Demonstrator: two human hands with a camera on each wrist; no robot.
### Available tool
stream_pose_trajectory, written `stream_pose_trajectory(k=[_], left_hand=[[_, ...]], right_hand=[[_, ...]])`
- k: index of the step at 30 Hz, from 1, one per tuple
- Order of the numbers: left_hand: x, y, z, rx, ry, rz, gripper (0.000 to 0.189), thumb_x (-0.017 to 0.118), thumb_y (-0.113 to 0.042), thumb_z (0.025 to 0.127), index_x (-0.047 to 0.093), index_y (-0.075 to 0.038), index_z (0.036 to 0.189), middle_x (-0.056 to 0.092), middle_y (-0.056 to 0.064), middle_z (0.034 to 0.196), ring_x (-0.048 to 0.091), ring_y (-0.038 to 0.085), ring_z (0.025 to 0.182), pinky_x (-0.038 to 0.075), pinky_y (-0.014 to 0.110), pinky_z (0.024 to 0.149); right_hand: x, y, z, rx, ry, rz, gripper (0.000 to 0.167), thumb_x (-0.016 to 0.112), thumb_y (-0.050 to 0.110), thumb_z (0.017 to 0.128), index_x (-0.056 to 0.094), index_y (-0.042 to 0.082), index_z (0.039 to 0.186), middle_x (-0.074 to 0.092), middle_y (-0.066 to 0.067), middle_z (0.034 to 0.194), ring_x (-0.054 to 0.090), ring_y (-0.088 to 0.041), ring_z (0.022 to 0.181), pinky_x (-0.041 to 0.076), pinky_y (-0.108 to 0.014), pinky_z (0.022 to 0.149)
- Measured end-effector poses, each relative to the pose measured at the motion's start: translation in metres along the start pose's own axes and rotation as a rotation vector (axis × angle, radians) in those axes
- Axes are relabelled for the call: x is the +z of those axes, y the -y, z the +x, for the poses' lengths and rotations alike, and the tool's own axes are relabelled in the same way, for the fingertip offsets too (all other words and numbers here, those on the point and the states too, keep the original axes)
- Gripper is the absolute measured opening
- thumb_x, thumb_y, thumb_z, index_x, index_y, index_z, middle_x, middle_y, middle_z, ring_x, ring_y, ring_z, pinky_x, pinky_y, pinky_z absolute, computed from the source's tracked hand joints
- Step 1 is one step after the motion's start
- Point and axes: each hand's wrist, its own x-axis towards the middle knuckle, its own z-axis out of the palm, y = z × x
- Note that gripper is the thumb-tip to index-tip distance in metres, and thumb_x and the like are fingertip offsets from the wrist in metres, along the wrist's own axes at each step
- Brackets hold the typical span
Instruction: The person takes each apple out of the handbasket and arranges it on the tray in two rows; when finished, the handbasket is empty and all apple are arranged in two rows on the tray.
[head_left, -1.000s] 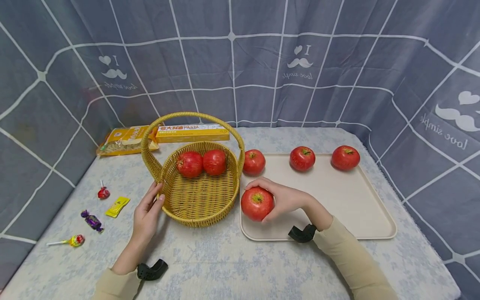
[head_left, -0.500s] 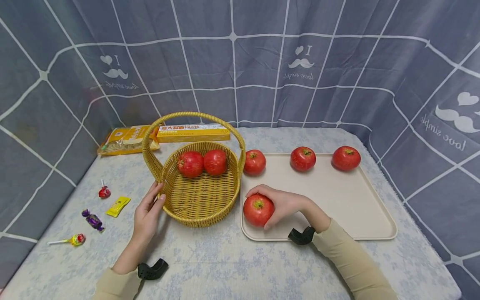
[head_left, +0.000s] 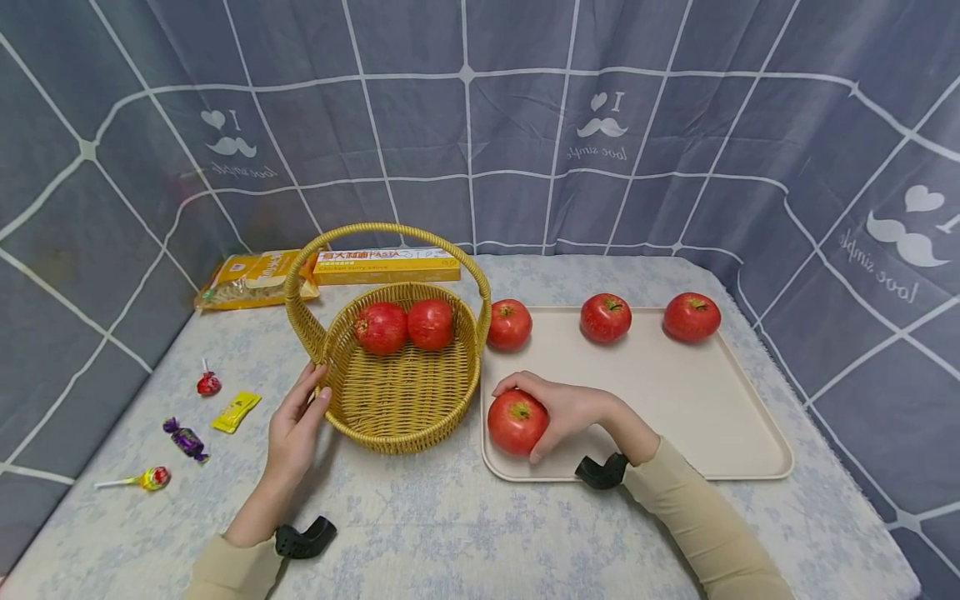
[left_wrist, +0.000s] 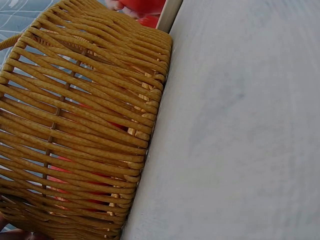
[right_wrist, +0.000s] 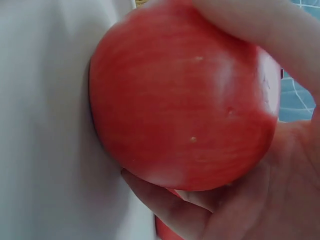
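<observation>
My right hand (head_left: 562, 410) grips a red apple (head_left: 517, 422) from its right side, fingers and thumb around it. The apple sits at the near left corner of a cream tray (head_left: 660, 408); in the right wrist view the held apple (right_wrist: 180, 105) is against the pale tray surface. My left hand (head_left: 294, 425) holds the left rim of a yellow woven basket (head_left: 401, 400), near the base of its handle. Two red apples (head_left: 380, 328) lie at the back inside the basket. The left wrist view is mostly filled by the basket's wall (left_wrist: 85, 120), with only a bit of fingers showing.
Three more apples (head_left: 606, 317) stand along the tray's far edge, the leftmost close to the basket. Behind the basket lie a pasta box (head_left: 386, 267) and a yellow bag (head_left: 255, 283). Lollipops (head_left: 155, 478) and wrapped candies (head_left: 236, 412) lie at left.
My right hand and the gripped apple have moved slightly right and toward me, down onto the tray corner. The left hand and the basket stay in place.
</observation>
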Motion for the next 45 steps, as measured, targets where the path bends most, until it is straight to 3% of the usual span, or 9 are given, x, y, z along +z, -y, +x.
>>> stream_pose_trajectory(k=[6,9,14,19,24,31,39,45], left_hand=[[0.0,0.0,0.0,0.0,0.0,0.002,0.04,0.05,-0.008,0.097,0.047,0.004,0.135,0.033,0.014,0.148,0.03,0.015,0.136,0.031,0.007,0.097],[0.0,-0.002,0.0,-0.002,0.001,0.001,0.04,0.05,-0.009,0.097,0.047,0.003,0.135,0.033,0.013,0.148,0.029,0.017,0.136,0.03,0.007,0.097],[0.0,-0.003,-0.001,-0.011,-0.001,0.0,0.04,0.05,-0.011,0.098,0.048,0.001,0.135,0.034,0.009,0.149,0.029,0.018,0.137,0.03,0.006,0.097],[0.0,-0.001,-0.001,-0.016,0.001,0.008,0.04,0.051,-0.011,0.098,0.048,0.002,0.135,0.033,0.01,0.149,0.029,0.019,0.137,0.03,0.006,0.097],[0.0,-0.001,-0.001,-0.015,0.003,0.008,0.04,0.051,-0.012,0.098,0.048,0.001,0.136,0.034,0.009,0.149,0.028,0.019,0.137,0.03,0.005,0.096],[-0.001,-0.001,-0.001,-0.016,0.006,0.013,0.04,0.05,-0.012,0.098,0.047,0.002,0.136,0.033,0.01,0.149,0.028,0.016,0.137,0.03,0.006,0.097],[-0.001,0.001,0.0,-0.012,0.007,0.014,0.04,0.05,-0.012,0.098,0.047,0.002,0.136,0.033,0.011,0.149,0.029,0.015,0.136,0.03,0.006,0.097],[-0.001,0.003,0.0,0.005,0.013,0.023,0.04,0.05,-0.012,0.098,0.047,0.003,0.136,0.032,0.012,0.149,0.029,0.019,0.136,0.031,0.006,0.096]], right_hand=[[-0.006,0.007,0.0,0.041,0.046,-0.016,0.083,0.083,0.024,0.07,0.034,0.012,0.137,0.041,0.001,0.13,0.043,-0.016,0.118,0.041,-0.034,0.097],[-0.016,0.015,0.002,0.039,0.068,-0.02,0.079,0.078,0.026,0.076,0.035,0.008,0.139,0.042,-0.004,0.134,0.042,-0.022,0.122,0.038,-0.037,0.101],[-0.031,0.036,0.016,-0.059,0.05,-0.024,0.065,0.07,0.022,0.084,0.039,0.003,0.138,0.043,-0.011,0.138,0.041,-0.031,0.127,0.036,-0.044,0.104],[-0.04,0.062,0.038,-0.166,0.003,-0.027,0.056,0.069,0.018,0.086,0.045,0.003,0.134,0.048,-0.006,0.133,0.046,-0.019,0.123,0.038,-0.039,0.103],[-0.045,0.085,0.065,-0.211,-0.064,0.002,0.054,0.068,0.015,0.087,0.046,0.003,0.134,0.049,-0.005,0.133,0.045,-0.014,0.123,0.039,-0.036,0.102],[-0.045,0.101,0.104,-0.196,-0.194,0.126,0.051,0.068,0.018,0.087,0.048,0.01,0.133,0.051,0.0,0.131,0.049,-0.012,0.118,0.041,-0.036,0.1],[-0.032,0.09,0.145,-0.218,-0.363,0.158,0.048,0.068,0.012,0.086,0.049,0.002,0.13,0.05,-0.015,0.132,0.049,-0.014,0.118,0.043,-0.033,0.099],[-0.022,0.072,0.163,-0.179,-0.45,0.165,0.048,0.069,0.016,0.087,0.052,0.003,0.13,0.053,-0.011,0.13,0.049,-0.019,0.12,0.039,-0.042,0.102]])
